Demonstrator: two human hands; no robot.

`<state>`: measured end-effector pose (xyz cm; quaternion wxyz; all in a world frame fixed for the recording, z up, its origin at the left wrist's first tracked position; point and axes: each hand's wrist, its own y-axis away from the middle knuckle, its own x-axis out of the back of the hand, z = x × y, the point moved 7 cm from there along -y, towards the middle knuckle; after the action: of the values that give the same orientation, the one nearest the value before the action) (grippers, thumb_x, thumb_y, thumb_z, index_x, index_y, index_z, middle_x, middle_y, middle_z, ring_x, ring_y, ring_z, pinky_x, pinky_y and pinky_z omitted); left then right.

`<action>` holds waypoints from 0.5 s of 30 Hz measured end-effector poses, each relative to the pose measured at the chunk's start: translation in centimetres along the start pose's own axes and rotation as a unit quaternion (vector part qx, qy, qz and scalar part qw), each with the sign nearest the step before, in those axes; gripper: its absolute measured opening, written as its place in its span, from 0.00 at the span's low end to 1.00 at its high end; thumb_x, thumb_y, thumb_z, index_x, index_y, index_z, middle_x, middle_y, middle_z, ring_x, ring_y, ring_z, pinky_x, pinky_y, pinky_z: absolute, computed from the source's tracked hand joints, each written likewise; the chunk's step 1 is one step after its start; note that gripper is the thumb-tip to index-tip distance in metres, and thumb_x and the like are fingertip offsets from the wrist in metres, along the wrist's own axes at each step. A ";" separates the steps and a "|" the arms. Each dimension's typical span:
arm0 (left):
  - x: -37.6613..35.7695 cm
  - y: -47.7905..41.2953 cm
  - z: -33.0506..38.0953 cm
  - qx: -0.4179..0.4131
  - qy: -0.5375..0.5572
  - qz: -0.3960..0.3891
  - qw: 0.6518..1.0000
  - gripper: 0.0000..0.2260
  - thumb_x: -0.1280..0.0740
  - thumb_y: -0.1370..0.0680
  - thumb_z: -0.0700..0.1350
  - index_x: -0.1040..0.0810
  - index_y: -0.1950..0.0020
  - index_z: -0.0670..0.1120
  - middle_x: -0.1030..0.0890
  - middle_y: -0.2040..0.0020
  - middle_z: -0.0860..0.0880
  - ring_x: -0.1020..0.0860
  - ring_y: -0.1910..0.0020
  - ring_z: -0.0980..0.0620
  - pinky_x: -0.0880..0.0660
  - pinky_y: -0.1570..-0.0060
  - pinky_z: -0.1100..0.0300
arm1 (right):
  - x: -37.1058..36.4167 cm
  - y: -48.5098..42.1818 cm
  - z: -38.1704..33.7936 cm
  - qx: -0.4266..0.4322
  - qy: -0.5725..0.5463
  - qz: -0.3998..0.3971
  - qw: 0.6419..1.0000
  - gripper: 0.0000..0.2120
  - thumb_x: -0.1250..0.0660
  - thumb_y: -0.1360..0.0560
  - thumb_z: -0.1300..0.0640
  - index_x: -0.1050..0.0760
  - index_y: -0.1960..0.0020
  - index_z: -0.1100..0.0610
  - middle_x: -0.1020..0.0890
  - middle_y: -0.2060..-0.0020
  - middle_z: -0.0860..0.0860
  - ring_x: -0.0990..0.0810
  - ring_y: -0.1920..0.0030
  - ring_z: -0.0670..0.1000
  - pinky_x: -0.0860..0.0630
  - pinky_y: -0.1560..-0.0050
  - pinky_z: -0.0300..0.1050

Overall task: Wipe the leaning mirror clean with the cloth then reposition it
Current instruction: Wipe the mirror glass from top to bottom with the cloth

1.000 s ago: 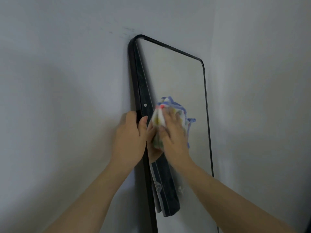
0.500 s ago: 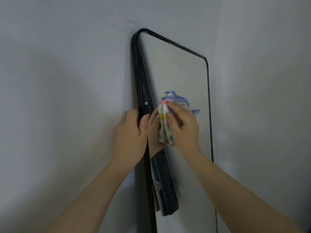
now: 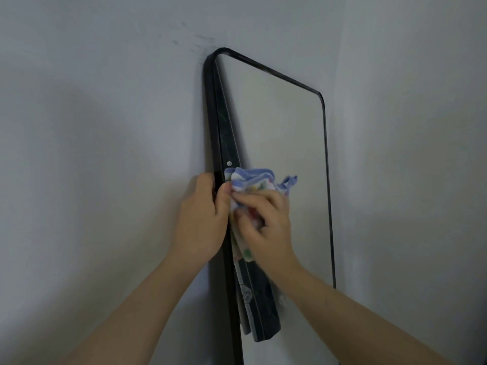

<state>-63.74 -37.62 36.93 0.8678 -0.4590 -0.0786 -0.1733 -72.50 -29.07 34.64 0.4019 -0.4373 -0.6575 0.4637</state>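
Observation:
A tall mirror (image 3: 284, 133) with a thin black frame leans against the pale wall, its top left corner touching the wall. My left hand (image 3: 203, 219) grips the frame's left edge at mid height, fingers wrapped around it. My right hand (image 3: 266, 227) presses a bunched cloth (image 3: 255, 179), white with a blue border and coloured spots, onto the glass right beside the left frame edge. The cloth's lower part is hidden under my fingers. The glass reflects a dark strip along its left side.
Pale wall (image 3: 100, 154) fills the left, and a second wall (image 3: 408, 180) meets it in a corner just right of the mirror. A small silver screw (image 3: 229, 163) sits on the frame above my left hand.
My right hand has slid the cloth left across the glass, up against the left frame edge. My left hand kept its grip on the frame.

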 end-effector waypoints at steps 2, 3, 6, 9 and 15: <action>-0.1 0.0 0.0 -0.002 -0.002 -0.007 1.000 0.09 0.46 0.21 0.50 0.36 0.56 0.47 0.31 0.67 0.53 0.28 0.70 0.54 0.34 0.73 0.67 | 1.2 -1.2 2.7 -0.068 0.005 0.024 0.997 0.11 0.38 0.30 0.51 0.25 0.49 0.41 0.29 0.54 0.34 0.30 0.50 0.42 0.28 0.45 0.53; 0.0 0.1 0.0 -0.005 -0.003 -0.008 1.000 0.09 0.46 0.21 0.50 0.36 0.57 0.47 0.31 0.68 0.53 0.28 0.71 0.54 0.34 0.74 0.66 | 1.6 -1.7 4.0 -0.124 -0.009 0.049 0.991 0.09 0.37 0.29 0.52 0.25 0.50 0.42 0.28 0.55 0.35 0.29 0.52 0.42 0.27 0.44 0.57; 0.1 0.2 0.2 -0.008 -0.007 0.007 1.000 0.09 0.45 0.20 0.48 0.36 0.58 0.46 0.32 0.69 0.54 0.31 0.71 0.57 0.34 0.74 0.67 | 1.1 -1.3 2.6 -0.136 -0.034 0.068 0.988 0.08 0.36 0.29 0.56 0.22 0.50 0.52 0.30 0.56 0.36 0.31 0.49 0.37 0.26 0.45 0.56; -0.1 0.0 0.1 0.003 0.002 0.008 1.000 0.09 0.45 0.21 0.49 0.34 0.55 0.44 0.30 0.66 0.55 0.29 0.67 0.57 0.33 0.69 0.62 | -0.1 0.2 -0.3 0.033 -0.005 -0.003 0.999 0.11 0.37 0.31 0.54 0.23 0.50 0.49 0.30 0.57 0.39 0.34 0.49 0.33 0.30 0.48 0.50; 0.1 0.4 0.3 0.012 -0.030 0.032 0.999 0.09 0.46 0.21 0.50 0.34 0.54 0.45 0.30 0.68 0.53 0.29 0.69 0.55 0.35 0.73 0.65 | 0.6 -1.5 3.5 -0.191 -0.091 0.065 0.975 0.09 0.35 0.31 0.51 0.27 0.59 0.36 0.28 0.54 0.37 0.27 0.47 0.48 0.27 0.43 0.54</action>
<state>-63.50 -37.17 36.82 0.8756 -0.4559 -0.0917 -0.1307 -76.25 -29.64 35.34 0.2185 -0.5035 -0.7380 0.3925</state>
